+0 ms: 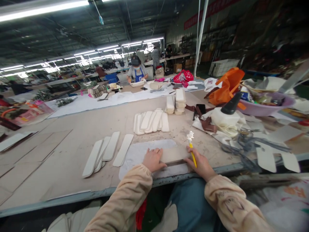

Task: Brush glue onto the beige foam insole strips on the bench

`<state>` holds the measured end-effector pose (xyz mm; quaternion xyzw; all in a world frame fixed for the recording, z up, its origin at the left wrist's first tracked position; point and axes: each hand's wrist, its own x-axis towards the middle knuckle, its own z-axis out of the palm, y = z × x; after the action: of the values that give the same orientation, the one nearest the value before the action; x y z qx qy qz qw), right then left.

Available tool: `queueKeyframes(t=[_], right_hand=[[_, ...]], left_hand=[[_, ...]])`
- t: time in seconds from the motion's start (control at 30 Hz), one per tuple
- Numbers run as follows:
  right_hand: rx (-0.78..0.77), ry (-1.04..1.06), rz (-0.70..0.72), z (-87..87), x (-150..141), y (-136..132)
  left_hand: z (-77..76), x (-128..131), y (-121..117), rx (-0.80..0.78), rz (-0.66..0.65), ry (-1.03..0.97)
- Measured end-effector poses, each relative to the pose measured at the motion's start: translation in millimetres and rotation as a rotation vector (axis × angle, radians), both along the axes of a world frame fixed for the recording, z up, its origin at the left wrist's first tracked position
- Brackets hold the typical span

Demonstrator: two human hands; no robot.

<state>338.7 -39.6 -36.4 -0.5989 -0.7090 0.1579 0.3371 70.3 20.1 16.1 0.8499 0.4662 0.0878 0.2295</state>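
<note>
A flat beige strip (175, 154) lies near the table's front edge, partly over a white sheet (137, 149). My left hand (154, 160) grips its left end, with the fingers on top and the thumb at the near side. In my right hand (200, 163) is a yellow-handled brush (192, 155), its white, clotted tip pointing up and away. The thumb and fingertips of that hand also touch the strip's right end. To the left, several pale rounded strips (111, 146) lie side by side. Beyond the sheet spreads an overlapping row of similar pieces (151, 120).
Neat stacks of pale pieces (180, 101) stand farther back. On the right are a white container with a black cone top (227, 117), scissors (248, 131), grey cloth strips (262, 145) and a purple basin (267, 106). A co-worker (137, 72) sits across the table.
</note>
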Motion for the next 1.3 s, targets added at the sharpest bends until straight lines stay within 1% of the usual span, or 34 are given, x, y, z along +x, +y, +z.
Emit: queueKeyframes(t=[0.07, 0.13, 0.2, 0.27, 0.3, 0.37, 0.47, 0.5, 0.57, 0.63, 0.77, 0.93, 1.13, 1.23, 1.3], right_hand=[[0.009, 0.002, -0.003, -0.9, 1, 2], [0.025, 0.02, -0.017, 0.8, 2, 1], [0.041, 0.062, -0.032, 6.2, 1, -3], [0.047, 0.15, -0.051, 15.4, -5, -9], [0.045, 0.23, -0.061, 21.1, -10, -11], [0.026, 0.467, -0.065, 33.4, -24, -15], [-0.077, 0.861, -0.001, 49.2, -55, -19], [-0.128, 0.949, 0.027, 52.9, -66, -19], [-0.225, 1.046, 0.059, 57.7, -86, -18], [-0.29, 1.067, 0.06, 60.4, -101, -16], [-0.357, 0.996, 0.047, 65.0, -121, -8], [-0.43, 0.907, 0.089, 69.0, -141, 1], [-0.491, 0.878, 0.127, 61.0, -160, 7], [-0.498, 0.835, 0.1, 56.4, -163, 9], [-0.489, 0.794, 0.057, 55.4, -160, 9]], left_hand=[[-0.4, -6, -1, -0.005, 0.022, -0.051], [-4.6, -18, -6, 0.004, 0.062, -0.148], [-13.0, -33, -12, 0.004, 0.105, -0.277], [-24.1, -47, -19, -0.017, 0.137, -0.401], [-30.0, -53, -21, -0.024, 0.146, -0.454], [-41.4, -62, -23, -0.023, 0.166, -0.561], [-55.5, -69, -21, -0.018, 0.215, -0.762], [-59.1, -71, -21, -0.027, 0.232, -0.819], [-63.8, -75, -20, -0.066, 0.247, -0.87], [-65.3, -78, -20, -0.113, 0.241, -0.841], [-62.0, -79, -19, -0.188, 0.237, -0.766], [-60.8, -76, -18, -0.172, 0.238, -0.732], [-64.1, -73, -20, -0.171, 0.274, -0.73], [-64.0, -72, -20, -0.174, 0.284, -0.707], [-62.9, -73, -20, -0.169, 0.282, -0.683]])
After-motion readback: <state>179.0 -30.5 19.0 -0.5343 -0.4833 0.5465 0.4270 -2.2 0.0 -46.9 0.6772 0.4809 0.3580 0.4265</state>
